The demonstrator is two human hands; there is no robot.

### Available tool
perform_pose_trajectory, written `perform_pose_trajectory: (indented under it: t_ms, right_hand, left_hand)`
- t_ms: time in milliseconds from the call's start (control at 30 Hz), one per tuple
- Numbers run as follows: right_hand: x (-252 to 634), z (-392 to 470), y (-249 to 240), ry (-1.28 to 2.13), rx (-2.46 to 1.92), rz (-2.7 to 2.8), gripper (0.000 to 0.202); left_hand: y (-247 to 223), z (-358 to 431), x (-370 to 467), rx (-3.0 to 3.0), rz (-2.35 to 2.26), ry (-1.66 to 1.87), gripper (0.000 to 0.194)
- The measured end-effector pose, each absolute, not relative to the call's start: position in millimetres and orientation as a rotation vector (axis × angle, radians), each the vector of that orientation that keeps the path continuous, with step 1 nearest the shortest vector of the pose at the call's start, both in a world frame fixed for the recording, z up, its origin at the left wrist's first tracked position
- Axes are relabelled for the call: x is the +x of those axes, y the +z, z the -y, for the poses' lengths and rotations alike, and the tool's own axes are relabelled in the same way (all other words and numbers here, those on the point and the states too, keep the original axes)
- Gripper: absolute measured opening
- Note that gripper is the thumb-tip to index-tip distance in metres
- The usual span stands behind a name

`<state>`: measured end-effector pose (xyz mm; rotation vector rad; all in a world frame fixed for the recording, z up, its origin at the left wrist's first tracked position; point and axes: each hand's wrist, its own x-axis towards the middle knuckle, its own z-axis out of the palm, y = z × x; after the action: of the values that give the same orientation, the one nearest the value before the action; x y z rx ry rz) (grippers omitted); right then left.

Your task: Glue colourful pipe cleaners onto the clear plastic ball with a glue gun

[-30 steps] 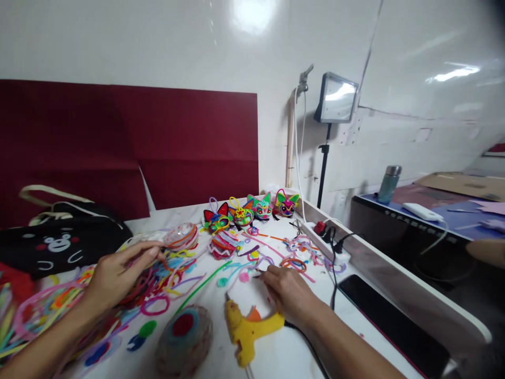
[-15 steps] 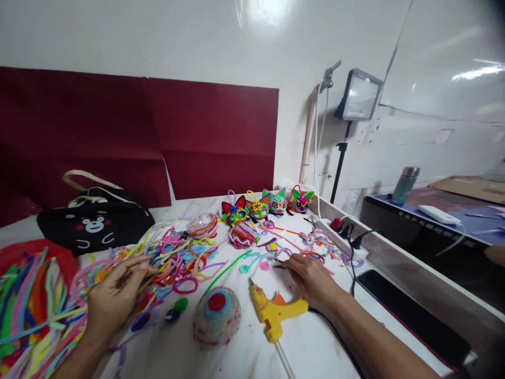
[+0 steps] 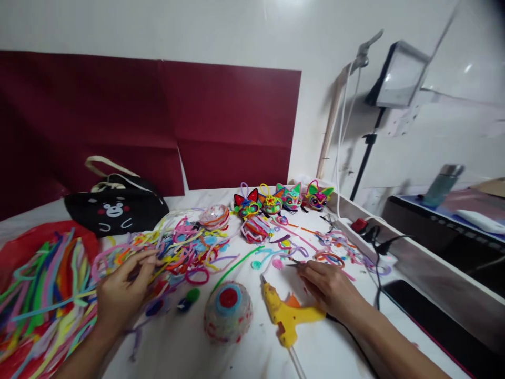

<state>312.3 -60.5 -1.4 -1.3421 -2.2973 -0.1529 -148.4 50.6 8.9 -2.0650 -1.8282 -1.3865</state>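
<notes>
My left hand (image 3: 128, 281) hovers at the near edge of a heap of coloured pipe cleaners (image 3: 185, 239), thumb and fingers pinched together; whatever is between them is too small to make out. My right hand (image 3: 331, 287) is closed on a thin dark pointed tool (image 3: 295, 262), its two-pronged tip beside a pink disc (image 3: 278, 263); the fingers hide the rest. Just below that hand lies a yellow glue gun (image 3: 286, 313) with a clear glue stick. Between my hands sits a clear dome (image 3: 228, 316) topped by a red disc ringed in blue.
Several colourful cat-head ornaments (image 3: 272, 202) line the back of the table. A black bag (image 3: 118, 213) and a red bag of pipe cleaners (image 3: 84, 237) are at left. At right are a power strip (image 3: 369, 239), cables and a black phone (image 3: 430, 316).
The camera view has swung left and down, so the scene sits further right and higher. Both hands keep nearly the same places and grips over the table.
</notes>
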Motion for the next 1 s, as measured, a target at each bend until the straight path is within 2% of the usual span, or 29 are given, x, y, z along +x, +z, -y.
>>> perform_pose_trajectory:
  t_ms: [333,467,567,733,867,1000]
  right_hand:
    - [322,61,-5,-0.318,-1.149,2.3,0.028]
    - [318,61,-4,-0.356,-1.099,2.281,0.03]
    - [314,62,-2,-0.349,-1.077,2.291,0.031]
    - [312,63,0,-0.338,-1.069,2.294,0.032]
    - [314,62,-2,-0.347,-1.07,2.287,0.032]
    - [315,61,-3,-0.324,-1.079,2.299,0.032]
  left_hand:
    - [8,-75,-186,-1.713,1.826,-1.785,0.033]
    - [26,-92,-220,-1.616,1.919,-1.76,0.036]
    - [45,-106,-234,-1.779,2.074,-1.514,0.036]
    - [64,-142,-227,-2.082,2.312,-0.771,0.036]
    - [65,-172,-211,-2.182,2.388,-0.266,0.037]
    - [57,-192,-201,-2.221,2.399,0.069,0.038]
